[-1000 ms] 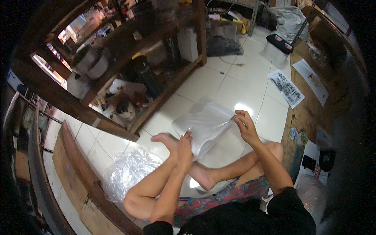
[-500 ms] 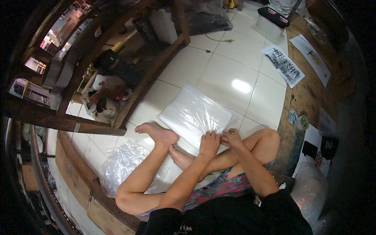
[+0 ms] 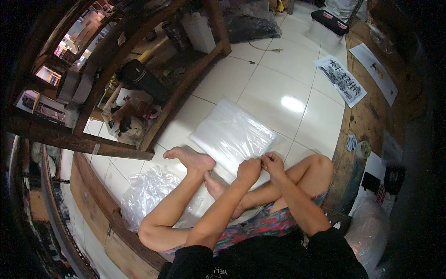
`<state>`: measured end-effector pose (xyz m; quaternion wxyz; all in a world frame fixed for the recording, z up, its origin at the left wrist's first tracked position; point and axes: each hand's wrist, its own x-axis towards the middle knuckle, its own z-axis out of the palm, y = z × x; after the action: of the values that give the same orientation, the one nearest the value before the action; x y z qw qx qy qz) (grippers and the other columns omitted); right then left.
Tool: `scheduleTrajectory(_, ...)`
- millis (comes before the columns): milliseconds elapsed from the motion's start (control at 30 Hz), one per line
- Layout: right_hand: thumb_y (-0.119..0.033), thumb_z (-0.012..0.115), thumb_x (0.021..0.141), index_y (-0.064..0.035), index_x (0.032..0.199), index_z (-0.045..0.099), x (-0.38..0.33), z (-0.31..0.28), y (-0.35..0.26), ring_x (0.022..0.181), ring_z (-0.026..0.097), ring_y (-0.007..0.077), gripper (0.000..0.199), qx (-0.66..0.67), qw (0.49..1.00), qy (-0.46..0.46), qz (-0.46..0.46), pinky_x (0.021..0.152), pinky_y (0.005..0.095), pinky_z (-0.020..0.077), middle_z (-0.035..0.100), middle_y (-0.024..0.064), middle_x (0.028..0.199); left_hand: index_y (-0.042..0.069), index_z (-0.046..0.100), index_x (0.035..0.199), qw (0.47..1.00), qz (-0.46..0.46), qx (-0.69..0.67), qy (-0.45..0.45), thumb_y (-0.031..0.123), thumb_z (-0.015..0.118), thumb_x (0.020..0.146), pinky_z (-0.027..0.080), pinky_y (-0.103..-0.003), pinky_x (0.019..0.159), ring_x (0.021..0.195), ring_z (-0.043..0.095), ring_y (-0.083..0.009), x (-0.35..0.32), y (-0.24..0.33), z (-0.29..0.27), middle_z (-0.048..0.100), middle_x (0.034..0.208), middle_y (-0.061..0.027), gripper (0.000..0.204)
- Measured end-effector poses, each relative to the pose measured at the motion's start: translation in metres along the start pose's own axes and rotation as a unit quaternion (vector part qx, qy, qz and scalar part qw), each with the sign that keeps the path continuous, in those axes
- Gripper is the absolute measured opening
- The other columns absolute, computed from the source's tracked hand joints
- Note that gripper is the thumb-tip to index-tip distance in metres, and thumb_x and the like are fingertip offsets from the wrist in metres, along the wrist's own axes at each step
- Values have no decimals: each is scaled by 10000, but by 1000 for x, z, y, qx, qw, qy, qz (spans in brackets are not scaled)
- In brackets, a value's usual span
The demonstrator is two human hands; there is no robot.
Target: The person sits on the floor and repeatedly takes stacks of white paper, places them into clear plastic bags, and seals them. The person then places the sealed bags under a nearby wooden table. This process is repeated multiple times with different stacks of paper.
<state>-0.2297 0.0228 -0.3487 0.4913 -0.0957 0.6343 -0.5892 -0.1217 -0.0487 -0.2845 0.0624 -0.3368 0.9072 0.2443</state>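
Note:
A flat, shiny clear plastic bag [image 3: 227,132] with a whitish filling or layers inside lies on the tiled floor in front of my crossed legs. My left hand [image 3: 249,171] is closed on its near right corner, and creases in the plastic run toward the fingers. Right beside it, my right hand [image 3: 273,164] pinches with bent fingers at the same corner. What lies between those fingertips is too small to make out. A crumpled heap of clear plastic [image 3: 151,195] rests on the floor to the left of my left leg.
A wooden frame shelf [image 3: 186,88] with assorted items stands at the left. On the right, a wooden board [image 3: 344,186] carries a printed sheet [image 3: 341,81], a roll of tape [image 3: 363,149] and a puffed plastic bag [image 3: 369,228]. A cable end [image 3: 276,49] lies farther off.
My left hand has curled from fingers laid over the bag's edge into a closed grip. The right fingers have drawn in beside it. The view has shifted slightly.

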Motion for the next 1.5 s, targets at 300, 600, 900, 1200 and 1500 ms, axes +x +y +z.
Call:
scheduleTrajectory(300, -160, 601, 930, -58, 972, 576, -19, 10, -28, 783, 589, 121, 114, 83, 992, -54, 81, 743, 277, 522, 591, 27, 870, 72, 597, 957, 994, -24, -100, 32, 254, 512, 899, 502, -489, 722, 823, 635, -383, -1, -12, -6, 659, 853, -183, 210)
scheduleTrajectory(600, -213, 544, 953, -29, 974, 545, 3, -5, -54, 818, 607, 166, 186, 124, 988, -78, 43, 762, 328, 528, 605, 64, 905, 27, 577, 868, 941, -22, -332, 64, 296, 538, 915, 460, -381, 630, 650, 582, -265, 27, -2, -22, 606, 714, -137, 276)
scheduleTrajectory(900, -146, 536, 880, 26, 893, 507, 47, -52, -67, 820, 624, 310, 175, -438, 892, 68, -86, 744, 397, 503, 598, 210, 881, 92, 507, 766, 674, -139, -699, 191, 222, 530, 952, 351, -238, 506, 559, 396, -69, 63, 3, -74, 443, 643, 35, 228)
scheduleTrajectory(1200, -26, 560, 778, 10, 1001, 561, 12, 2, -102, 985, 552, 410, 225, -412, 865, -15, -286, 836, 457, 458, 553, 228, 1053, 25, 542, 808, 880, 17, -449, 154, 238, 534, 947, 392, -274, 566, 603, 448, -104, 47, 22, -94, 469, 623, -9, 254)
scheduleTrajectory(1500, -281, 381, 967, 76, 1187, 462, 72, -6, -53, 994, 595, 341, 427, 30, 980, 185, -65, 842, 393, 518, 561, 234, 1121, 2, 609, 980, 914, 45, -336, 221, 225, 570, 913, 478, -357, 684, 705, 581, -270, 39, -15, -87, 625, 820, -155, 236)
